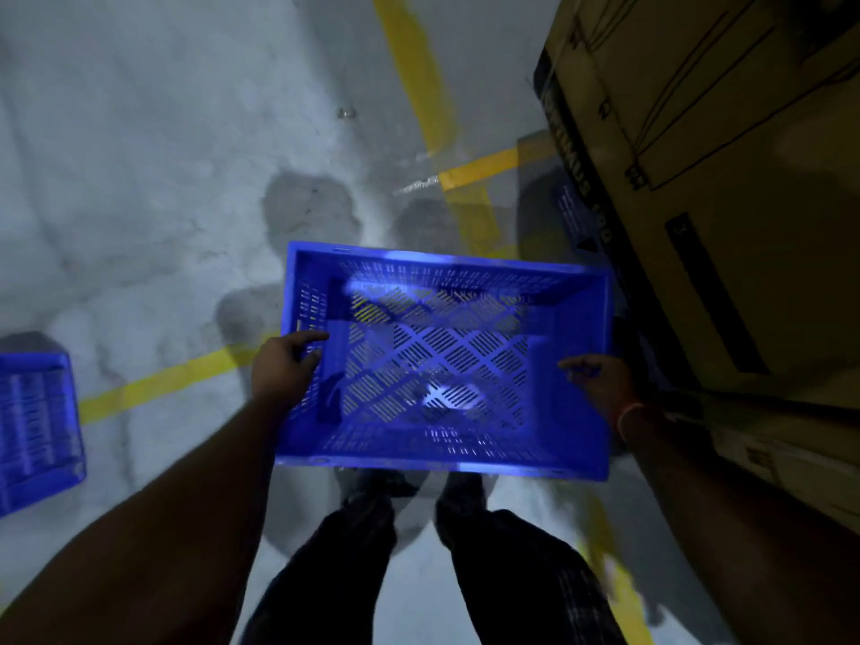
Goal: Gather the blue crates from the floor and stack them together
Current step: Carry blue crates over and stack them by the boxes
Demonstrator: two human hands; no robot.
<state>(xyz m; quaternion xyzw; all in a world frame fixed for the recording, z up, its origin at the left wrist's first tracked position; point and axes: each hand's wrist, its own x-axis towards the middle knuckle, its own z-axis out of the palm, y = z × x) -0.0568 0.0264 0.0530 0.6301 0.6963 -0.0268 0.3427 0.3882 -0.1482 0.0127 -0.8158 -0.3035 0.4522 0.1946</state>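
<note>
Above the floor by the cardboard boxes, the blue crate hangs level, left hand and right hand fingers hooked over its short walls; probably best kept flat while carrying it to the second crate at the floor's left edge.

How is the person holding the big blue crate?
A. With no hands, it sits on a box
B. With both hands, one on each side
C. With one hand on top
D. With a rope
B: the left hand grips one side wall of the blue crate and the right hand grips the opposite side, holding it above the feet.
</note>
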